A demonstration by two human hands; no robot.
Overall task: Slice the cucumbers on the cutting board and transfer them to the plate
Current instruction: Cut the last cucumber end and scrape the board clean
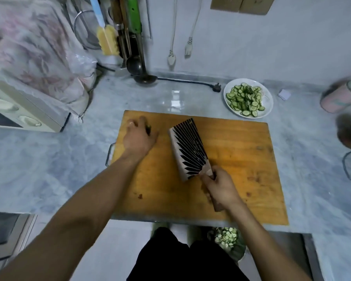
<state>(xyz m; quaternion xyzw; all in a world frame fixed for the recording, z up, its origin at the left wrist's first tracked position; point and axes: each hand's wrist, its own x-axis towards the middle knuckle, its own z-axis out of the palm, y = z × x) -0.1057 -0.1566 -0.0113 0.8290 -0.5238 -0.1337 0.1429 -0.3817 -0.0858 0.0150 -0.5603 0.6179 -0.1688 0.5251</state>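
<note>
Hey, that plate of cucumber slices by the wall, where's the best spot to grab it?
Probably the bare near rim of the plate, approached from the cutting board side. The cucumber slices pile toward the middle, leaving the white edge clear there, and a thumb on the rim should avoid them.

cutting board (241, 159): 1 | cleaver (187, 147): 1 | plate (267, 110): 1 | hands: 2 | ladles (145, 78): 2
</note>
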